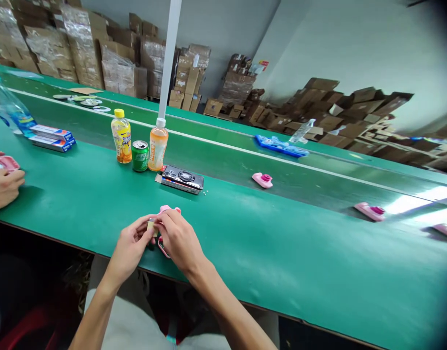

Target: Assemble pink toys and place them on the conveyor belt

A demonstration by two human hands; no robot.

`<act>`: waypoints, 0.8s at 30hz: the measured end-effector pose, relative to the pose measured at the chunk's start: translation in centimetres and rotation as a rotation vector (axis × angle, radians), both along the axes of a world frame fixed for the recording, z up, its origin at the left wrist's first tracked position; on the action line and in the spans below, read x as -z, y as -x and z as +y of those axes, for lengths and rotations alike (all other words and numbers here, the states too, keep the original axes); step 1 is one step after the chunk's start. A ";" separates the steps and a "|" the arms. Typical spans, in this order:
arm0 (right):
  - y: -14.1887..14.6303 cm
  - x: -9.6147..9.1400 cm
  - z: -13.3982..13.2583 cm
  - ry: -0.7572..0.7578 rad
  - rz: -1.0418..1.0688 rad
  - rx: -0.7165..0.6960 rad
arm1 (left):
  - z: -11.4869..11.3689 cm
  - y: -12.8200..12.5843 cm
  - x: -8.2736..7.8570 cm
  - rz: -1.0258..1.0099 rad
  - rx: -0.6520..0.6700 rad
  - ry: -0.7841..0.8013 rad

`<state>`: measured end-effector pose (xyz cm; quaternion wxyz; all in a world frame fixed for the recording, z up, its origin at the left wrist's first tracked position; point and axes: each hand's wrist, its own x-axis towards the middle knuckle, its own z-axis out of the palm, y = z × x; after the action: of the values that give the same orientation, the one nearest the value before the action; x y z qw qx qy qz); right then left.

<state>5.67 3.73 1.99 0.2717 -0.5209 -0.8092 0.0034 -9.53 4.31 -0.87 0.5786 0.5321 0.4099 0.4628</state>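
Note:
My left hand (130, 245) and my right hand (180, 240) meet over the green workbench (245, 253) near its front edge. Between the fingers of my left hand is a small tan block (151, 227). My right hand grips a pink plastic toy (168, 210), and most of the toy is hidden behind my fingers. A loop of pink shows below the hands. On the far left, a co-worker's hand (5, 183) rests on another pink piece (7, 163).
A green conveyor belt (282, 177) carries pink pieces (262, 180) and a blue tray (282, 146). Drinks (121, 136), a black box (181, 179) and blue-and-white cartons (52, 138) stand along the bench. A white pole (168, 58) rises ahead, and cardboard boxes (117, 63) are stacked behind.

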 end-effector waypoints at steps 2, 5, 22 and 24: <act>-0.2 -0.4 0.2 0.021 -0.108 -0.011 | -0.2 -0.2 0.0 0.029 -0.021 -0.013; -0.2 -0.7 0.2 0.019 -0.244 -0.029 | -0.5 -0.6 -0.2 0.087 -0.065 -0.023; 0.5 -0.6 -2.2 -0.169 -0.309 -0.108 | 1.1 1.0 -0.9 -0.238 0.153 0.240; 0.6 -0.2 -3.3 -0.165 -0.193 -0.127 | 1.2 0.8 -0.6 -0.225 0.114 0.262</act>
<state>5.07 0.47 2.21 0.2339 -0.4424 -0.8604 -0.0960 -10.35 5.47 -0.23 0.7105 0.4195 0.3684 0.4284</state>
